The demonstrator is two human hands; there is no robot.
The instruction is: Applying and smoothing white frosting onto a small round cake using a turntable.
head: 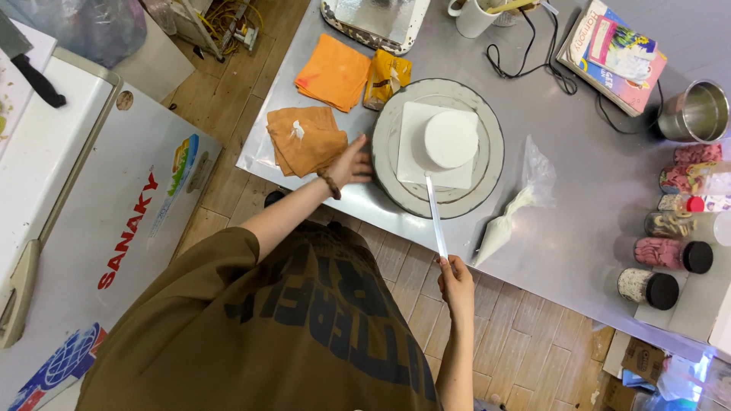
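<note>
A small round white cake (pixel 451 138) stands on a white square board (pixel 413 149) atop a grey turntable (pixel 487 176). My left hand (pixel 349 162) rests on the turntable's left rim, fingers spread against it. My right hand (pixel 455 283) grips the handle of a long narrow spatula (pixel 435 217), whose tip touches the cake's near side. A piping bag (pixel 506 221) of white cream lies on the steel table (pixel 586 221), right of the turntable.
Orange cloths (pixel 306 138) (pixel 333 71) and a yellow packet (pixel 387 78) lie left of the turntable. Jars of sprinkles (pixel 674 255), a metal cup (pixel 697 113), books (pixel 615 55), a white mug (pixel 474 17), a foil tray (pixel 373 19) and cables ring the table. A white chest freezer (pixel 91 190) stands at left.
</note>
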